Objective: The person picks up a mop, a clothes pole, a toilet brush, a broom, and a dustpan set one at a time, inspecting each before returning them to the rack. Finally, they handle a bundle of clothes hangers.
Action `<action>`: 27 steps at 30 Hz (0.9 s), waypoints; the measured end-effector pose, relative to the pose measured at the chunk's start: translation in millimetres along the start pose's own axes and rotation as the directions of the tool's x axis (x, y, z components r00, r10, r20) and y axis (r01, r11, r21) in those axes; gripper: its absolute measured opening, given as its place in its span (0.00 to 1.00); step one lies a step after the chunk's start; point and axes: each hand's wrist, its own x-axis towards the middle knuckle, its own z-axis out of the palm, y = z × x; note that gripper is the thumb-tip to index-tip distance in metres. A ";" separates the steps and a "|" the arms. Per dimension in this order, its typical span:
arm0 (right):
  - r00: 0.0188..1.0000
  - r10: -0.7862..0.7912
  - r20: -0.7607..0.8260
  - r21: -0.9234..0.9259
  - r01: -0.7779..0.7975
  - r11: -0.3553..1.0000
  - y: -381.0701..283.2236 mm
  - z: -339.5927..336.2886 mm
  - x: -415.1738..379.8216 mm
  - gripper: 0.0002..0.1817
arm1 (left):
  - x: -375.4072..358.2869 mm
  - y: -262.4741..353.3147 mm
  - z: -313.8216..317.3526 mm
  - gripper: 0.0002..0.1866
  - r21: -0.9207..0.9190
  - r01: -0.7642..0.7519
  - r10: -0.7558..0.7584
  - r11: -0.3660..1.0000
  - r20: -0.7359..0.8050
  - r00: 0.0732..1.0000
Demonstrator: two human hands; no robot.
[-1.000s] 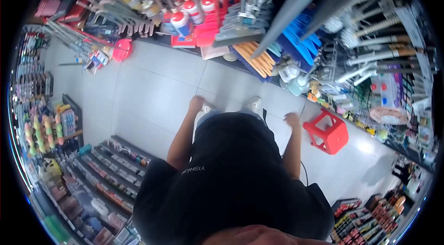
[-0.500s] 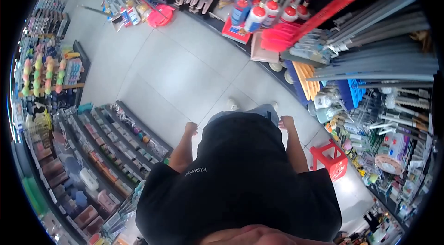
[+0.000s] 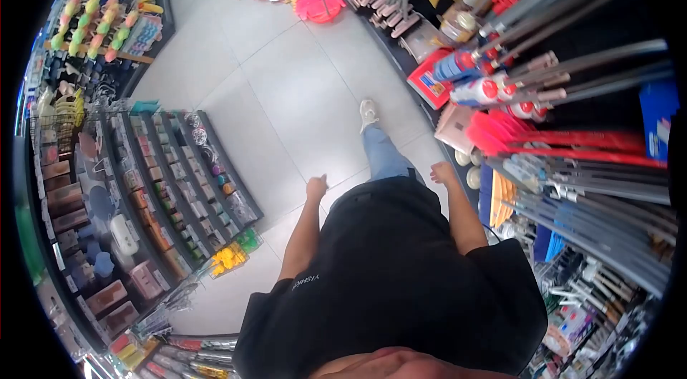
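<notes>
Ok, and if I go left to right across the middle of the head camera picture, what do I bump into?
Tiered shelf, left hand, white shoe, right hand, bright pinkish-red plastic tools.

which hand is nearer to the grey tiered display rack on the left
The left. The left hand is out over the floor just right of the tiered display rack, not touching it; the right hand is farther off, beyond the torso.
</notes>
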 end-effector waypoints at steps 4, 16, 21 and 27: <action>0.997 0.041 0.061 -0.140 -0.032 0.990 -77.9 7.4 47.2 0.15 | 32.4 -92.9 -23.4 0.14 0.356 -0.035 -0.006 0.934 0.111 0.994; 0.927 -0.335 0.167 -0.530 0.371 0.763 -416.5 49.3 215.7 0.14 | 84.9 -35.1 -127.5 0.09 -0.385 0.597 -0.508 0.704 0.314 0.802; 0.847 -0.525 0.079 -0.510 0.487 0.709 -583.0 103.3 230.7 0.15 | 155.9 -24.9 -178.5 0.09 -0.424 0.529 -0.458 0.735 0.266 0.849; 0.932 -0.363 -0.005 -0.325 0.341 0.882 -703.9 191.2 227.1 0.14 | 264.3 -22.0 -325.9 0.10 -0.393 0.345 -0.349 0.852 0.062 0.935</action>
